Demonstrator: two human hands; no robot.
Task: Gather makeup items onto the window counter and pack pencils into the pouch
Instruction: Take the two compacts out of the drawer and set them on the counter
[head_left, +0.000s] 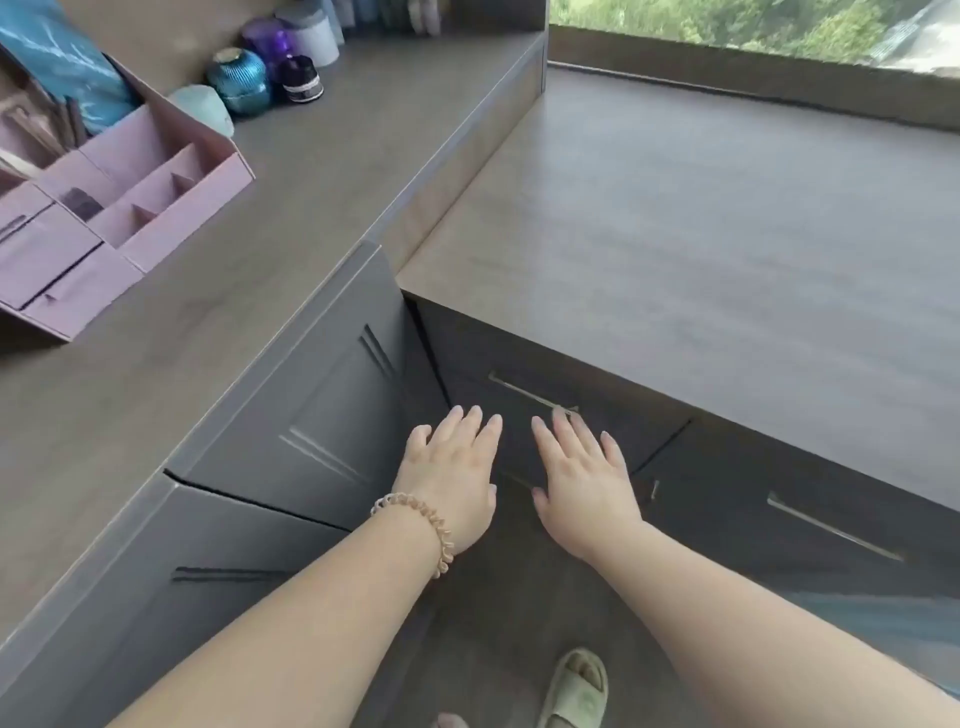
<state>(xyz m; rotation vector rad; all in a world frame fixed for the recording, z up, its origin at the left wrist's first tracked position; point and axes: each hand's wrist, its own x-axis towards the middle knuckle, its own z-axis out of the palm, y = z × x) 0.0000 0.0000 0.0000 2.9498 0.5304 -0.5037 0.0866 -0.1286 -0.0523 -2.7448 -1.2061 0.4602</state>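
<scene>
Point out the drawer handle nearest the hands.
The handle by the corner, at the fingertips of the right hand; the other handle lies well off to the right.

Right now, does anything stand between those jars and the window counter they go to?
Nothing visible does. The jars sit on the higher side counter, which steps straight down to the window counter.

Matt grey wood-grain window counter (701, 218), matt dark drawer fronts with a brushed metal handle (530, 397), and a matt pink organiser (156, 208) that looks like card.
</scene>
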